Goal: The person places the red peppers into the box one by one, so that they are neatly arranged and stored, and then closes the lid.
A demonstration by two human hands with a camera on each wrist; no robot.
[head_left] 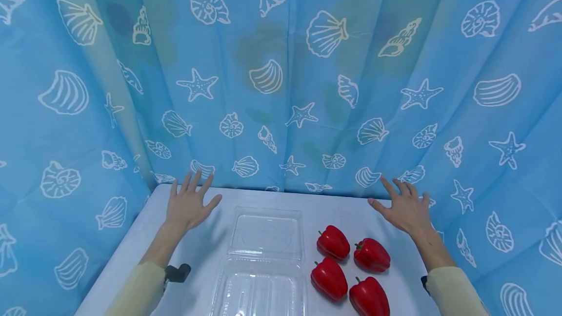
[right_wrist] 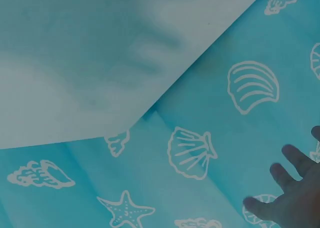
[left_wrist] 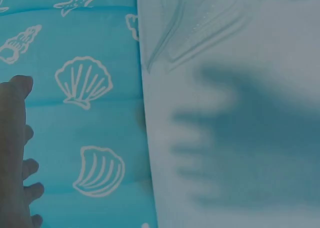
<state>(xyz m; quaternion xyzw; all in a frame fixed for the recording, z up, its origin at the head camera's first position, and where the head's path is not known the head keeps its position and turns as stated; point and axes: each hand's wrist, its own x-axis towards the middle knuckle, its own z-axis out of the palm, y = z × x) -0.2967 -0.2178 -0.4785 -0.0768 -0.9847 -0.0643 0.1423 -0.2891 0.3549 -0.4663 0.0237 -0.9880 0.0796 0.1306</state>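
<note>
My left hand (head_left: 189,206) is held over the left side of the white table, fingers spread and nothing in it. On the other side my right hand (head_left: 406,208) hovers near the far right corner, also spread and bare. A clear plastic clamshell box (head_left: 266,257) lies unfolded between them, its lid toward the back. Right of the box sit red bell peppers: one at the back left (head_left: 333,243), one at the back right (head_left: 372,255), one at the front left (head_left: 329,279) and one at the front right (head_left: 370,297).
A blue curtain (head_left: 272,150) with white shell and starfish prints surrounds the table (head_left: 338,211) at the back and both sides. Dark wrist mounts (head_left: 177,273) show at the sleeve cuffs. Hand shadows fall on the tabletop in both wrist views.
</note>
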